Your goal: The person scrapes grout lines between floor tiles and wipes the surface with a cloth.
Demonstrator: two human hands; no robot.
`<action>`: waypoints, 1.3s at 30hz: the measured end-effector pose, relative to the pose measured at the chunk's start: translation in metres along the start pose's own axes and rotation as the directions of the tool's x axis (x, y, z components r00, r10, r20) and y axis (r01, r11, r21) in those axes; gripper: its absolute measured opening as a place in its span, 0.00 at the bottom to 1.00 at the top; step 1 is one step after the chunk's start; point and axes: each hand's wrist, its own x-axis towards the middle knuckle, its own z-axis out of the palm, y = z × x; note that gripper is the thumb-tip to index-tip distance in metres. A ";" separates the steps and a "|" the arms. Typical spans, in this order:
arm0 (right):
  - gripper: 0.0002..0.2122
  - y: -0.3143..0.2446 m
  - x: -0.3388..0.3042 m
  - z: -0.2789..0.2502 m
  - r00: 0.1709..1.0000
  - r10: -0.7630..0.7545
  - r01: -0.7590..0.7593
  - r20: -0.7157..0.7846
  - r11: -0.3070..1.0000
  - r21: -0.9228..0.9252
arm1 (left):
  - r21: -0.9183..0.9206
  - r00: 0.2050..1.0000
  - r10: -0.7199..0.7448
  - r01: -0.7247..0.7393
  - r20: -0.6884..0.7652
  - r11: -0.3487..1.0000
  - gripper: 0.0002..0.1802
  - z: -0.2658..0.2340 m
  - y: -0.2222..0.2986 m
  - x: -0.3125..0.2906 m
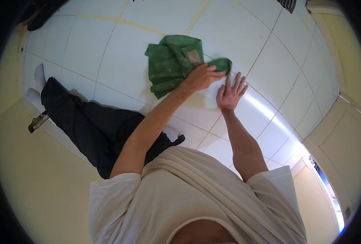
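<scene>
A crumpled green cloth (166, 61), perhaps a garment, lies on the pale tiled floor in front of me. It carries a light brown patch and some whitish smudges. My left hand (201, 78) reaches over its near right side, fingers bent onto a narrow folded strip that sticks out to the right. The fingertips are partly hidden against the cloth. Just right of that strip, my right hand (231, 96) is spread with its fingers apart, holding nothing. Its fingertips point away from me, close to the strip's end.
My legs in black trousers (91, 122) stretch out to the left, ending in pale socks. Beside them, near the left wall, is a small dark and tan object (38, 122). A cream door (343, 150) stands at the right. A dark striped item (287, 5) lies at the far right.
</scene>
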 end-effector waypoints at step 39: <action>0.32 0.000 -0.001 0.000 1.000 0.005 -0.005 0.001 1.000 0.005 | 0.065 0.931 -0.315 0.331 -0.185 0.941 0.18 -0.022 -0.027 -0.017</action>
